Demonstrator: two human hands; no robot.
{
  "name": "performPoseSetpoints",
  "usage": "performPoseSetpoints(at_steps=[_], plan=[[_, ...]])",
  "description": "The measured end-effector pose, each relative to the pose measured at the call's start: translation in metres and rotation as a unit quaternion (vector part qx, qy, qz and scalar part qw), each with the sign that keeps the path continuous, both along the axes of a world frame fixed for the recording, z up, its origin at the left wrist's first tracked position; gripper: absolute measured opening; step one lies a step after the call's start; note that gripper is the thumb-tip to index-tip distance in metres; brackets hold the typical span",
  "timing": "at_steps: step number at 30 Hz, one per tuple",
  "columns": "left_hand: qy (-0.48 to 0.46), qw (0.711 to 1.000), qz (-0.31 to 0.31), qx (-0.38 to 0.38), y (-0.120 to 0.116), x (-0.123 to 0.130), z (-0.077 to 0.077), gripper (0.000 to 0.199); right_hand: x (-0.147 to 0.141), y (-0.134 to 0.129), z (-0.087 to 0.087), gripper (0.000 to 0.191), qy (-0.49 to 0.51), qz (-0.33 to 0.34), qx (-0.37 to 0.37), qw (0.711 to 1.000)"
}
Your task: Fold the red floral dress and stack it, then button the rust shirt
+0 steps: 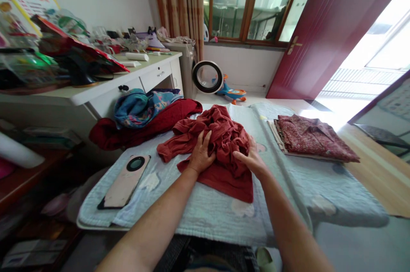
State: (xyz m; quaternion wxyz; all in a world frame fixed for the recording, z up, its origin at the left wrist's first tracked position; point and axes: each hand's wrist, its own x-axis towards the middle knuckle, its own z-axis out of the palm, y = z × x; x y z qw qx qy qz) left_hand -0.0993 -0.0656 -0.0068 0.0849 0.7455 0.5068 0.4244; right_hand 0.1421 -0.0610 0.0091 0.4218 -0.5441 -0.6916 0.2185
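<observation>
A crumpled rust-red garment (221,182) lies bunched in front of me, one sleeve stretching to the left and its flat hem toward me. My left hand (201,156) is on the left of the bunch, fingers bent into the folds. On the opposite side, my right hand (254,159) holds the edge of the bunch, its thumb over the cloth and its fingers partly hidden beyond. Both hands press the fabric from the two sides. The garment rests on a pale blue cloth (205,216) with a cloud pattern.
A phone (126,182) lies at left. Behind it are a dark red garment (160,120) and a blue floral cloth (137,107). Folded patterned clothes (317,137) are stacked at right. A cluttered white desk (160,73) borders the left; a red door (314,20) stands open.
</observation>
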Motion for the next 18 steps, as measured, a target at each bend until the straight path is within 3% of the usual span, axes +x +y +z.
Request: performPoseSetpoints(at_steps=[3, 6, 9, 13, 18], plan=[[0.024, 1.0, -0.014, 0.003, -0.001, -0.001, -0.002, 0.083, -0.027, -0.001, 0.0, 0.105, -0.091, -0.014, -0.01, 0.996], [0.048, 0.998, -0.021, 0.02, -0.003, 0.0, -0.004, 0.075, -0.046, 0.002, -0.002, 0.084, -0.184, -0.03, -0.012, 0.982], [0.055, 0.998, -0.022, 0.028, -0.006, 0.001, -0.003, 0.076, -0.052, 0.002, -0.006, 0.062, -0.207, -0.042, 0.036, 0.977], [0.023, 1.0, 0.01, 0.014, -0.004, 0.001, -0.001, 0.08, -0.048, 0.0, -0.01, 0.041, -0.092, -0.042, 0.106, 0.989], [-0.032, 0.998, 0.051, -0.018, 0.002, -0.003, -0.003, 0.068, -0.04, 0.002, -0.005, 0.022, 0.115, -0.074, 0.124, 0.983]])
